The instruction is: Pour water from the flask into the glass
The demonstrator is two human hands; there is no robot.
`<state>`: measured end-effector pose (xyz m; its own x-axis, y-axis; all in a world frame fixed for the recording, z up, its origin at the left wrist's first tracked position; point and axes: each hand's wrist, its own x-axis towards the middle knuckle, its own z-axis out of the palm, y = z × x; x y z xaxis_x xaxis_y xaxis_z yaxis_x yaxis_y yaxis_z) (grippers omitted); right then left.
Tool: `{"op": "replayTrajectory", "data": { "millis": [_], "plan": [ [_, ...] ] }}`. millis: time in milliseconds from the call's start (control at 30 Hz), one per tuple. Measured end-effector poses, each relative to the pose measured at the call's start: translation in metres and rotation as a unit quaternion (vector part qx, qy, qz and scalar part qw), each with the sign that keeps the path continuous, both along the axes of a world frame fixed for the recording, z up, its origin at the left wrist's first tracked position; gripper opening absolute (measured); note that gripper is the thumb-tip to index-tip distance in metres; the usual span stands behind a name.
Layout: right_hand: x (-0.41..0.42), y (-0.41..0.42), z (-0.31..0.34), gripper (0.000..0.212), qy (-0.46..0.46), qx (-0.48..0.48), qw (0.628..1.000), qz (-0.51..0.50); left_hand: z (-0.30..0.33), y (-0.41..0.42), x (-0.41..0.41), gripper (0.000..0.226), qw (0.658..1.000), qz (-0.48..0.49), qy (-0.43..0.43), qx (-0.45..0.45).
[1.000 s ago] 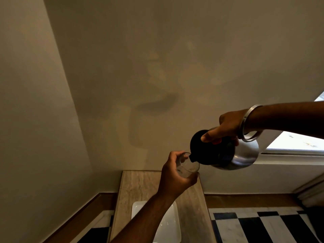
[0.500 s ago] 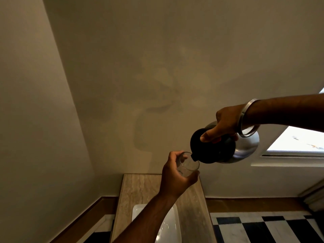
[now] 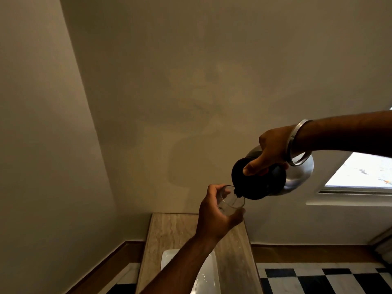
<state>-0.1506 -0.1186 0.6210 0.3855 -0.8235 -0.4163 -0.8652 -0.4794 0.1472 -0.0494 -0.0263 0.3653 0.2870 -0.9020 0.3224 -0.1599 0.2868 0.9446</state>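
Pouring water
Right hand (image 3: 269, 151) fingers hold the flask (image 3: 275, 177) tipped; left hand (image 3: 214, 215) fingers hold the glass (image 3: 231, 201) under its spout to catch water.

1. The left hand (image 3: 214, 217) wraps the clear glass (image 3: 231, 201) in mid-air above the marble counter (image 3: 169, 232) — open air lies all around it on the left and below, down to the counter top.
2. To the right of the glass the way is blocked: the tilted steel flask (image 3: 275, 177), gripped from above by the right hand (image 3: 269, 151), has its black spout at the glass rim.
3. The plain wall (image 3: 191, 81) closes off the far side behind both hands.
4. A white basin (image 3: 203, 276) fills the counter's near part — the left forearm crosses over it.
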Motion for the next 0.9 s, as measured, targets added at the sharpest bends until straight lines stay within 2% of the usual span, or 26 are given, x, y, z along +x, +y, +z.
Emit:
{"op": "replayTrajectory", "data": {
  "millis": [467,500,600,733,800,900],
  "plan": [
    [0.007,0.004,0.006,0.071,0.008,-0.009,1.0,0.016,0.004,0.004,0.0,0.063,1.0,0.012,0.005,0.0],
    [0.007,0.002,0.006,0.069,0.009,-0.007,1.0,0.016,0.004,0.003,0.0,0.063,1.0,0.009,0.008,-0.001],
    [0.012,0.005,0.01,0.043,0.011,-0.003,1.0,0.019,0.005,0.001,0.001,0.063,1.0,0.007,0.017,0.002],
    [0.012,0.005,0.01,0.057,0.005,-0.008,1.0,0.016,0.004,-0.002,0.002,0.065,1.0,0.003,0.012,0.006],
    [0.011,0.005,0.01,0.054,0.001,-0.023,1.0,0.017,0.006,-0.003,0.003,0.065,1.0,0.003,0.008,0.004],
    [0.01,0.004,0.009,0.06,-0.009,-0.029,0.999,0.011,0.006,-0.004,0.004,0.068,1.0,0.004,0.01,-0.003]
  ]
}}
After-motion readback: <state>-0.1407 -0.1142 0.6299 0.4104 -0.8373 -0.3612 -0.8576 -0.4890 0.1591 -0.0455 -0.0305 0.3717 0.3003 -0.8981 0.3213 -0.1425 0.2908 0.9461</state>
